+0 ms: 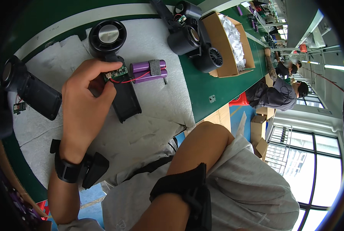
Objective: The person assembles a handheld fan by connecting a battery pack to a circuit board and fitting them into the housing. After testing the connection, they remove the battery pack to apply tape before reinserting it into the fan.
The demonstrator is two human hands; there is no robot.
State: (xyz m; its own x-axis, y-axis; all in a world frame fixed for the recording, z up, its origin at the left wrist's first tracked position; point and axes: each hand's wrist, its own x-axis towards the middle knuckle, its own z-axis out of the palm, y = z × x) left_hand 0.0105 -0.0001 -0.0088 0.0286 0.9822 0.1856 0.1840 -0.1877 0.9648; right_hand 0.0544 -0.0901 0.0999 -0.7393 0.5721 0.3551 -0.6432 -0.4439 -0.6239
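Pinching a small green circuit board (119, 72) between thumb and forefinger, the left hand (85, 104) holds it over the open top of a black handheld fan housing (122, 90) that lies on the white foam mat (156, 42). The fingertips are pressed together on the board's near edge. The right hand is out of sight past the bent elbow; only the right forearm (197, 150), with a black wrist strap, shows at 5 o'clock, so whether that hand is spread or closed cannot be told.

The housing's long axis runs from the round fan head (107, 36) at 12 o'clock down to the handle end at 5 o'clock. From the grip, a purple battery pack (149, 71) of 2 cells bound with grey tape lies at 3 o'clock, just beside the housing, joined to the board by red and black wires (135, 78). The pack's long axis lies across that of the handle. The left hand is clearly the nearer of the 2.

At 9 o'clock sits another black fan body (33, 96); at 1 o'clock, more fan parts (187, 36) and a cardboard box (227, 42).
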